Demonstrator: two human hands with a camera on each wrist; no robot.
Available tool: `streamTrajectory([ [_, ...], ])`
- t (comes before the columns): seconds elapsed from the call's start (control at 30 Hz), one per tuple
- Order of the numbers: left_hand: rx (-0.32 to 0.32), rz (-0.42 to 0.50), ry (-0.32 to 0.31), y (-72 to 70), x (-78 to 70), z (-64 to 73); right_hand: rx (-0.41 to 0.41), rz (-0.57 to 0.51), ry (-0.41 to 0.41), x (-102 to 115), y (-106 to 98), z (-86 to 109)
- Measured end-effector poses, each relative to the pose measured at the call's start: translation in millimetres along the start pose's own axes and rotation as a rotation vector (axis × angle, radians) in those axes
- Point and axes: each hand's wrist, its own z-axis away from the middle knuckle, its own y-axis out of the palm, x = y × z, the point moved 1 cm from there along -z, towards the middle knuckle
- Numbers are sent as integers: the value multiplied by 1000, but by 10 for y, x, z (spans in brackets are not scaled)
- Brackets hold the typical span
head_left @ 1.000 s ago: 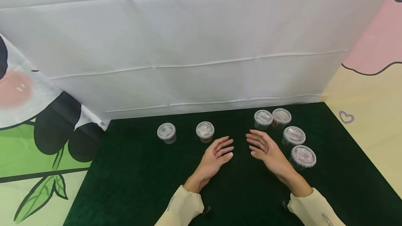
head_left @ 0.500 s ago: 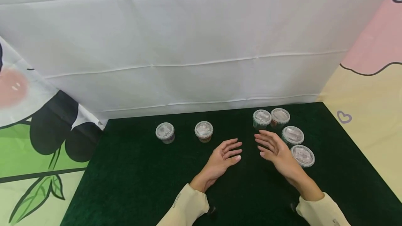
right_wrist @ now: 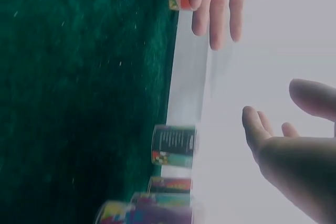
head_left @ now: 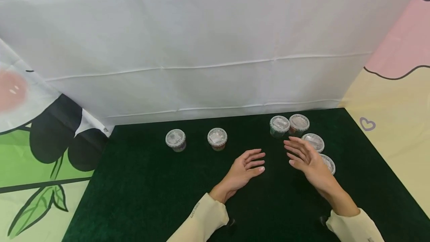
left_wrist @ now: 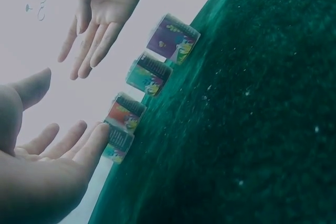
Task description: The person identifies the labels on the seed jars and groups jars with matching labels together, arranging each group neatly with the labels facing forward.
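Note:
Both hands hover over the dark green table with fingers loosely extended and palms facing each other, holding nothing. The left hand (head_left: 243, 171) is nearest a small lidded tub (head_left: 217, 139) with a reddish base. The right hand (head_left: 310, 163) is in front of the right-hand group of tubs and partly hides two of them: a middle tub (head_left: 314, 142) and a front tub (head_left: 329, 163). Behind them stand a greenish tub (head_left: 279, 126) and a reddish tub (head_left: 299, 123), side by side. In the left wrist view a purple-labelled tub (left_wrist: 173, 39) stands closest to that camera.
Another lidded tub (head_left: 175, 140) stands at the table's back left. The green cloth-covered table (head_left: 141, 189) ends at a white fabric backdrop (head_left: 215, 47). Printed cloths hang at left (head_left: 50, 133) and right (head_left: 396, 122).
Both hands have drifted to the right, the right one now covering part of the two nearer right-hand tubs. The tubs keep their places; the head view has shifted slightly.

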Motion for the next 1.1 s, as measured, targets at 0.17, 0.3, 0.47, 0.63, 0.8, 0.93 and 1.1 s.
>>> streamTrajectory([
  [0.17, 10, -19, -11, 77, -5, -55, -17, 4, -28, -25, -116, 67],
  [0.3, 14, -26, -18, 128, -11, -82, -47, 42, -33, -41, -208, 124],
  [0.47, 28, -29, -7, 168, 8, -121, -86, 36, -49, -72, -336, 196],
  [0.63, 47, -29, -2, 223, 51, -167, -120, 13, -74, -118, -457, 282],
  [0.8, 69, -39, -14, 309, 84, -214, -168, -3, -83, -177, -561, 366],
  [0.93, 68, -42, -20, 383, 103, -252, -236, 150, -46, -209, -625, 413],
  [1.1, 66, -46, -34, 472, 138, -295, -303, 333, 31, -251, -692, 460],
])
